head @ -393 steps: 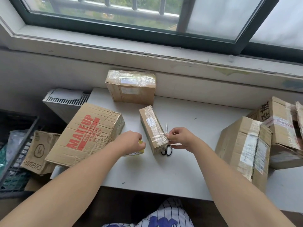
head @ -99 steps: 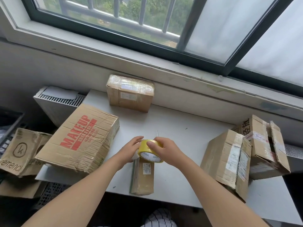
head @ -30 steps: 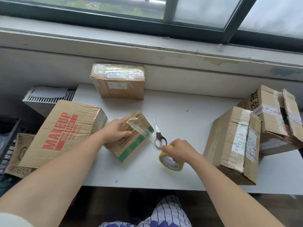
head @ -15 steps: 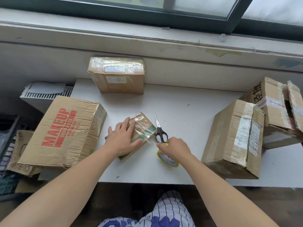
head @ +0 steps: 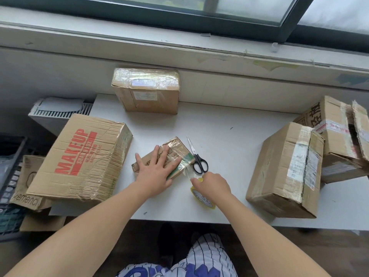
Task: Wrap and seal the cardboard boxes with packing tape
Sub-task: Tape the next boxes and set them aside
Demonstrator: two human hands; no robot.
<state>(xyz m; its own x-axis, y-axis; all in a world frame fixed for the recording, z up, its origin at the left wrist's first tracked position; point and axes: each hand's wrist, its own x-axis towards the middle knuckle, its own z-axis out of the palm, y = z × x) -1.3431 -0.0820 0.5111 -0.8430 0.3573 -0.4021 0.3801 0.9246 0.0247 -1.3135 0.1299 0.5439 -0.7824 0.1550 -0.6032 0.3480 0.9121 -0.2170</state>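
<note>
Where fingers gripped, left hand (head: pixel 154 172) now flat.

A small brown box (head: pixel 169 156) with a green band and glossy clear wrap lies on a white table (head: pixel 229 140). Just right of the box, scissors (head: pixel 196 158) show black handles and silver blades. Near them, the tape roll (head: pixel 202 198) is yellow with a white core printed in black. Left of the small box, a tan carton (head: pixel 79 158) carries red "MAKEUP" lettering. Below the table's edge, clothing (head: pixel 199 260) is white with dark pinstripes and blue lettering.
</note>
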